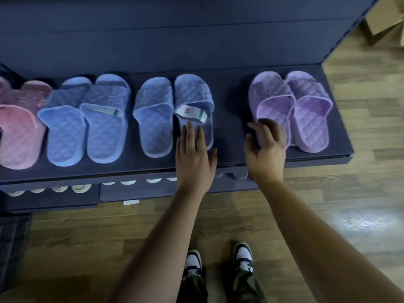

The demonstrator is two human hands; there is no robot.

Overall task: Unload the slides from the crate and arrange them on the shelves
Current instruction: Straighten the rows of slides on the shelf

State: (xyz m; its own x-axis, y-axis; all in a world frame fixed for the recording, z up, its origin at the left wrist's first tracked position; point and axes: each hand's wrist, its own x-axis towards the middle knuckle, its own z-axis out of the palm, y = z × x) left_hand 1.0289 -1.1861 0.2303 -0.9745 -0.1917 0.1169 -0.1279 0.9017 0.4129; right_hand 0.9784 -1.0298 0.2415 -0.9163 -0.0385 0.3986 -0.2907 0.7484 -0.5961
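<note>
A dark blue shelf (229, 119) carries pairs of quilted slides in a row. A pink pair (19, 127) lies at the far left, then a blue pair (87, 119), then a second blue pair (161, 112) with a paper tag inside one slide. A purple pair (306, 110) lies at the right end. My left hand (194, 154) rests with straight fingers on the heel of the tagged blue slide. My right hand (265, 147) has loosely curled fingers touching the heel of the left purple slide. The crate is out of view.
A lower shelf (153, 191) shows the tips of white and dark footwear under the top shelf's edge. A dark mesh object (13, 243) sits on the wood floor at the left. A cardboard box (384, 18) stands at the top right. My feet (218, 263) stand below.
</note>
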